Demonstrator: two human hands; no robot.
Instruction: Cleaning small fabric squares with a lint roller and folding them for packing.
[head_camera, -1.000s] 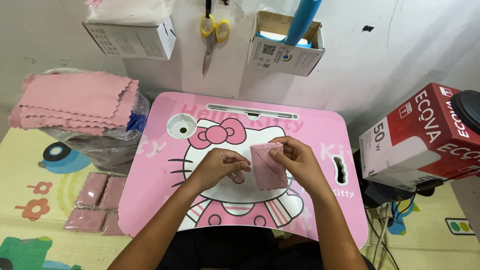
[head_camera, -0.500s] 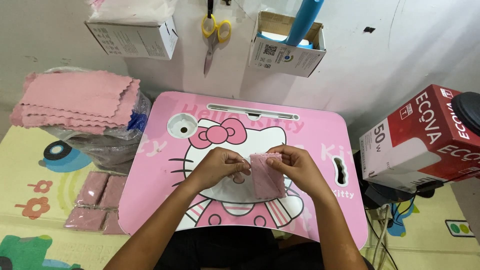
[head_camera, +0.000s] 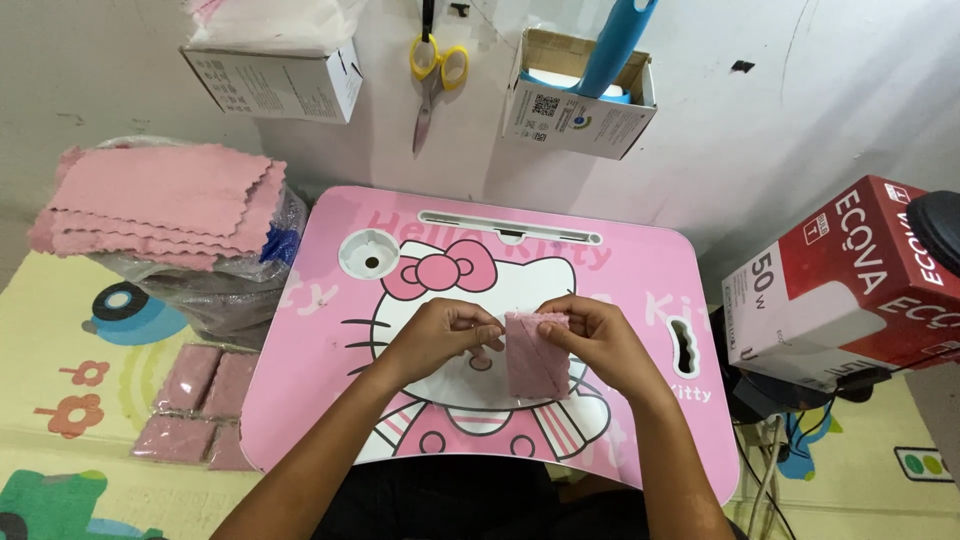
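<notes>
Here, in the head view, both hands are working over the pink lap-desk surface (head_camera: 640, 260), which is printed with a cartoon cat. The left hand (head_camera: 445, 335) is pinching the upper left corner of a small pink cloth (head_camera: 535, 360), fingers closed on its edge. The right hand (head_camera: 595, 335) is gripping the upper right corner in the same way, fingers closed on the fabric. The cloth is hanging folded between the two hands, just above the middle of the surface, with its lower end resting on or near the print; contact cannot be confirmed. Holding both top corners appears to be keeping the fold aligned and the layers flat.

A stack of unfolded pink cloths (head_camera: 160, 205) is sitting on a plastic-wrapped bundle to the left, within arm's reach. Packed pink cloths (head_camera: 195, 405) are lying on the play mat (head_camera: 60, 400) beside the surface. Yellow-handled scissors (head_camera: 435, 75) are hanging on the wall, between a white box (head_camera: 280, 80) and a cardboard box (head_camera: 575, 105) holding a blue tool. A red-and-white carton (head_camera: 840, 280) is standing to the right.

The fingertips are partly hidden behind the cloth. The carton is being cut off at the frame edge, and the contents of the white box are hard to make out.
</notes>
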